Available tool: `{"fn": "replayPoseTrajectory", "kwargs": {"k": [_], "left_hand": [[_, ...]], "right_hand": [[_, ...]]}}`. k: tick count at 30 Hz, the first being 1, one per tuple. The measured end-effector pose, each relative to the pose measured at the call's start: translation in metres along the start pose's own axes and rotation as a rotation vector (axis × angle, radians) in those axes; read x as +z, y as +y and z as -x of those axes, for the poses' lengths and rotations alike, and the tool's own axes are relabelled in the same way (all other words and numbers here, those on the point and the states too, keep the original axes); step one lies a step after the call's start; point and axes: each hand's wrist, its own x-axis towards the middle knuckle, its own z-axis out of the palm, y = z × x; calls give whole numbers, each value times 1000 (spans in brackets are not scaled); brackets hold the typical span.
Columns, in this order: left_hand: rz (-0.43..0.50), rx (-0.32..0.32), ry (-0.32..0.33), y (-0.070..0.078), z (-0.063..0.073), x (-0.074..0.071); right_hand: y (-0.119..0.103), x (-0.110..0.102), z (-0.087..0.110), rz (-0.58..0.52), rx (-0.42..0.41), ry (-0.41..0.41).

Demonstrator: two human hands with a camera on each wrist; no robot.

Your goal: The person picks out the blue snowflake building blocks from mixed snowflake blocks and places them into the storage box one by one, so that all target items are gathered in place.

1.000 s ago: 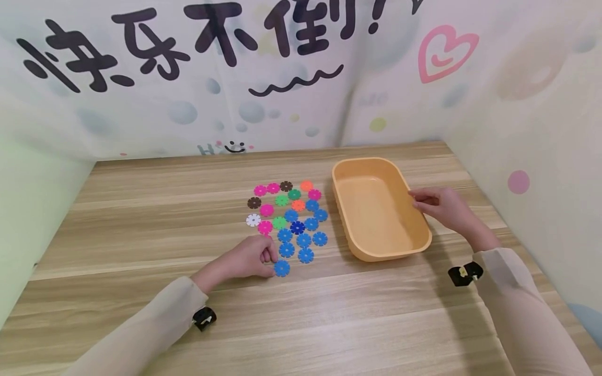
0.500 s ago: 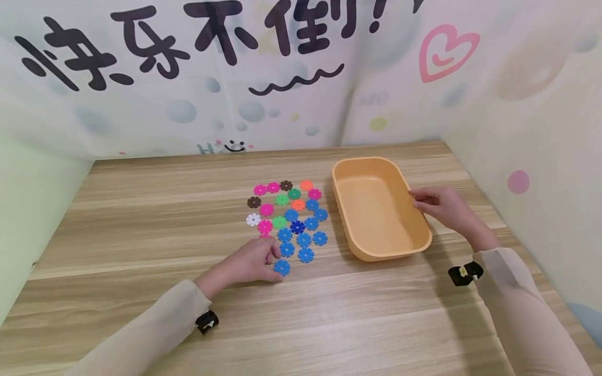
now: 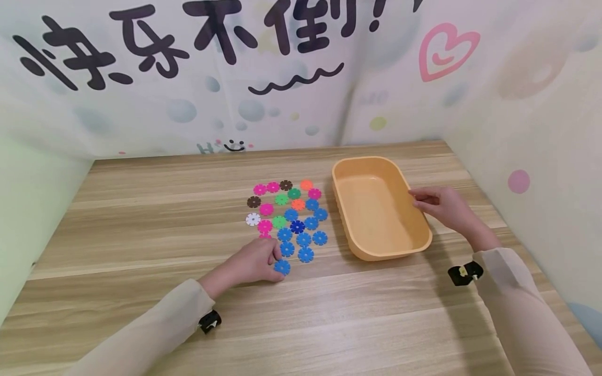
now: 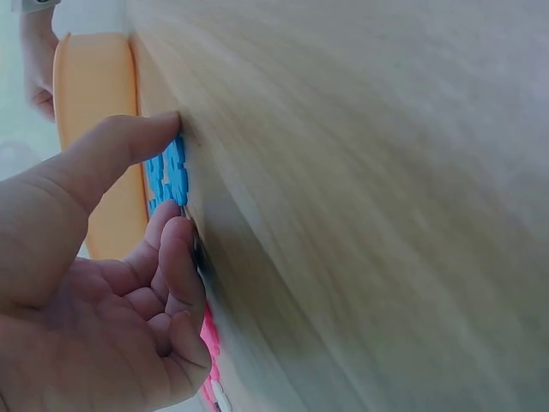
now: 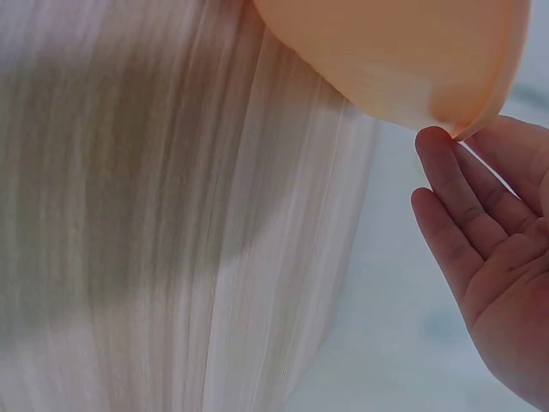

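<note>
Beige sleeves (image 3: 146,324) reach over the wooden table (image 3: 357,318). The left hand (image 3: 249,262) pinches the nearest blue disc (image 3: 282,268) between thumb and fingers, at the table's surface. Beyond spread the other discs (image 3: 297,227); beside them, the right hand's (image 3: 442,208) fingers pinch the orange tray's (image 3: 373,214) rim. Behind stands a lettered wall (image 3: 160,120).

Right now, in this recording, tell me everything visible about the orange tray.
The orange tray is a rounded rectangle with raised walls and a thin rim, smooth and plastic-looking. It sits open side up on the wood-grained table, right of the colored discs and apart from them, its long sides slanting slightly. Nothing shows inside. The person's right grip pinches its right rim.
</note>
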Motion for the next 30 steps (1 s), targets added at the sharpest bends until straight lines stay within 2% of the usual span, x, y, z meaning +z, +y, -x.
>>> {"fn": "replayPoseTrajectory", "kwargs": {"k": [5,17,22,30], "left_hand": [[-1,19,10,1,1,0],[-20,4,20,2,-1,7],[-14,36,37,4,0,7],[7,76,27,3,0,9]], "right_hand": [[0,0,0,8,-6,4],[1,0,0,8,-14,10],[2,1,-1,0,-16,19],[2,2,-1,-8,-14,14]]}}
